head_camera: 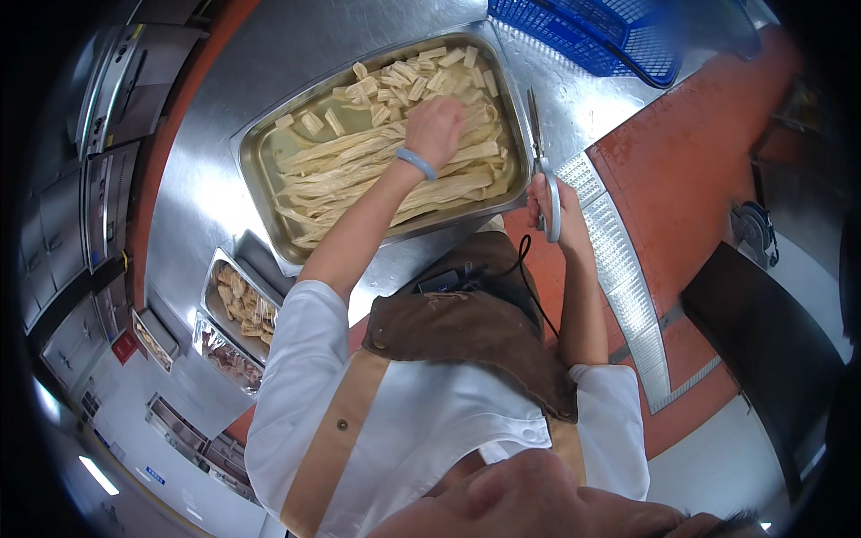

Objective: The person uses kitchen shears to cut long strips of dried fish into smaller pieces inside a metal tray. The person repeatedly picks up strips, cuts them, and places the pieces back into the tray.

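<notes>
My left hand (436,128), with a light blue band at the wrist, is over the metal tray (261,222). Its fingers are curled and partly hidden, so whether they grip anything cannot be told. Long strips of tofu skin (336,178) lie lengthwise in the tray under my left hand and forearm. Short cut pieces of tofu skin (403,74) sit in shallow liquid along the tray's far side. Just outside the tray's right edge, my right hand (559,208) grips grey-handled scissors (536,128), their blades pointing away from me.
The tray stands on a stainless steel table (195,175). A blue plastic basket (592,40) is at the table's far right. Smaller food trays (218,259) are at the lower left, one with foil. Red floor tiles and a metal drain grate (615,262) lie to the right.
</notes>
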Available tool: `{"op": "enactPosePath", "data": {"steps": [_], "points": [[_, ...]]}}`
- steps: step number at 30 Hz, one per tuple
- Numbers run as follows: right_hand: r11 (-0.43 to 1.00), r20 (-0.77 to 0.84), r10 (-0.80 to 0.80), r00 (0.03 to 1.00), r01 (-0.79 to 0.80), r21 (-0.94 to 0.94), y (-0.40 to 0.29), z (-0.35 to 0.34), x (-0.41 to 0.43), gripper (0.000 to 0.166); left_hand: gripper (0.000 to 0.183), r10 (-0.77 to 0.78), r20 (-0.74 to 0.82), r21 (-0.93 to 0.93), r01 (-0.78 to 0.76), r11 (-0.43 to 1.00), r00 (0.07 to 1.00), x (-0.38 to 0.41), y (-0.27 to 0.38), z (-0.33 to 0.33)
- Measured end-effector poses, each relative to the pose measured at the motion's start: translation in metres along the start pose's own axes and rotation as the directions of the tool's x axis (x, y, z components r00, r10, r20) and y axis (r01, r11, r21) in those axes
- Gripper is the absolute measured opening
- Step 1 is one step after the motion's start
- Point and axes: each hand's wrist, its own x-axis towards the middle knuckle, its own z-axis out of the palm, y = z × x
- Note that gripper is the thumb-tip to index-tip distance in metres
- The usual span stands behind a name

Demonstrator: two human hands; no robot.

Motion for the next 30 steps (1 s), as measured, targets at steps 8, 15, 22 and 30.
{"op": "enactPosePath", "data": {"steps": [8,15,22,30], "points": [[0.999,0.078,0.033,0.996,-0.03,-0.044,0.009,-0.023,0.014,0.051,0.012,-0.011,0.173,0.07,-0.001,0.998,0.985,0.001,0.001,-0.014],[0.997,0.1,0.042,0.994,-0.036,-0.061,0.004,-0.028,0.02,0.05,0.023,0.083,0.196,-0.037,-0.077,0.996,0.977,-0.002,0.005,0.002],[0.994,0.094,0.043,0.995,-0.033,-0.104,0.004,-0.03,0.021,0.05,0.06,-0.124,0.249,0.262,0.056,0.963,0.96,-0.003,0.032,-0.012],[0.995,0.065,0.077,0.995,-0.072,-0.076,0.008,-0.027,0.016,0.052,0.039,-0.306,0.409,0.412,0.126,0.903,0.86,0.0,0.026,0.008]]}}
